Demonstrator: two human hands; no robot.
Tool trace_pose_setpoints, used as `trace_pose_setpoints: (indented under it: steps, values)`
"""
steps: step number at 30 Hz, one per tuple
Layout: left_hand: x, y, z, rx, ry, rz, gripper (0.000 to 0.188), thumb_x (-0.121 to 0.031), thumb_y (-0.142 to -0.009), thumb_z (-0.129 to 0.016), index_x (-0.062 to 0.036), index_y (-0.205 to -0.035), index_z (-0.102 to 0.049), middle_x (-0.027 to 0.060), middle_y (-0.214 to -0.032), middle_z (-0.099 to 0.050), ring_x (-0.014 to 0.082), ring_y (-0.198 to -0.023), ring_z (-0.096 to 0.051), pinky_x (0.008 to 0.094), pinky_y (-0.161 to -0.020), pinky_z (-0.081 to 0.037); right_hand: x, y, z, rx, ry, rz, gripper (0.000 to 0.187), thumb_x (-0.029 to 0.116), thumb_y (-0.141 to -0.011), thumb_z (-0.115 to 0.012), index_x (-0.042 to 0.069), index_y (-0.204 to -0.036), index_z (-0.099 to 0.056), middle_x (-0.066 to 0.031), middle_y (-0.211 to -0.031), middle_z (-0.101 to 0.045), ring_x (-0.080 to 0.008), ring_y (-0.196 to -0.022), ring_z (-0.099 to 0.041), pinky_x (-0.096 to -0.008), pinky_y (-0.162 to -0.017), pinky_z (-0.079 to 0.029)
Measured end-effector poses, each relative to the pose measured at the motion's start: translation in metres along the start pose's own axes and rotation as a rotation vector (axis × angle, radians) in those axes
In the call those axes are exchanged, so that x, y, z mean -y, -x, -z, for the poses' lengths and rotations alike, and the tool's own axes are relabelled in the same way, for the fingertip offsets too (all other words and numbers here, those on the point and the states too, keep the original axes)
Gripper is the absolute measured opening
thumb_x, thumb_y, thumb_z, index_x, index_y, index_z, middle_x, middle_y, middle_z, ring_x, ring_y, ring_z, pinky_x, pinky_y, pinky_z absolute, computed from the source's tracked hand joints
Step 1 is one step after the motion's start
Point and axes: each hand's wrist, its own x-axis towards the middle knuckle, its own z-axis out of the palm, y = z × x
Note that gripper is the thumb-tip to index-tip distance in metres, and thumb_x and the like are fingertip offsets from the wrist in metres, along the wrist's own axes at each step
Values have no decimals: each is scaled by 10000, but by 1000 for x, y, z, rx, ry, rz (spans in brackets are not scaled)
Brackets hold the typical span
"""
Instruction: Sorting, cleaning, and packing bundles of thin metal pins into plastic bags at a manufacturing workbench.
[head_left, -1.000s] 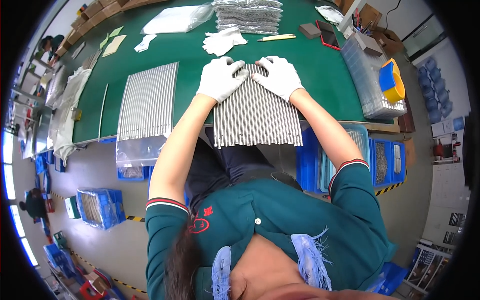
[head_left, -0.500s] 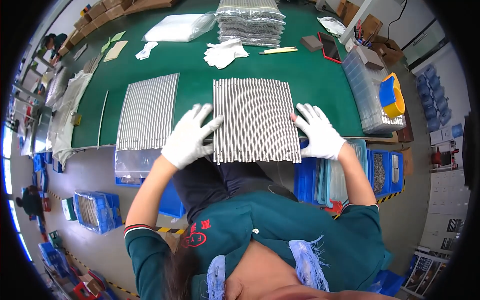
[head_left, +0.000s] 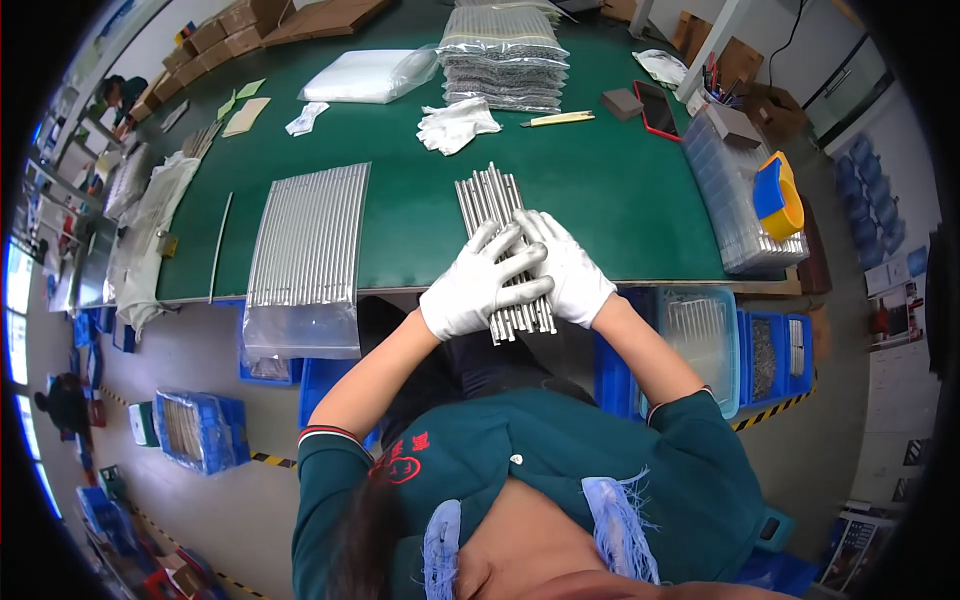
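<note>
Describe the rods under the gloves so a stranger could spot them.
Find the green table. At its near edge, the white-gloved left hand and right hand cup metal rods. Unlike the bagged rods to their left, these are unbagged and bunched.

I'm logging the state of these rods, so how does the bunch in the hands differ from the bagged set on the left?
The bunch is gathered narrow between the left hand and right hand; the bagged set lies in a wide, flat row, untouched. The bunch is bare, while the bagged set is inside clear plastic. Both are slim, silvery rods.
</note>
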Motion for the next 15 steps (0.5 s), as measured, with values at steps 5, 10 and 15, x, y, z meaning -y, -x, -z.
trace_pose_setpoints:
  steps: [5,10,15]
  values:
    - [-15,16,31,-197,220,21,463,-339,-609,-711,-181,-1029,-599,90,-1162,-558,401,-1098,-495,579,-976,-335,26,-13,5,-110,-527,119,723,317,-673,-675,19,-1290,-442,-206,-1354,-400,-383,-1276,-355,-456,-1082,-260]
    - [-7,-14,69,-542,433,369,428,31,-660,-661,-43,-1073,-575,119,-1058,-622,291,-1090,-558,393,-1001,-368,31,-77,21,-298,-1135,163,741,485,-705,-716,38,-1250,-487,-185,-1390,-395,-298,-1255,-428,-337,-1039,-340]
    - [82,-38,80,-790,961,753,212,-60,-807,-678,-7,-1005,-621,57,-905,-663,132,-777,-623,257,-704,-508,12,-158,-17,-470,-1302,70,857,709,-694,-576,17,-1193,-501,-60,-1074,-575,-142,-1010,-520,-307,-874,-440]
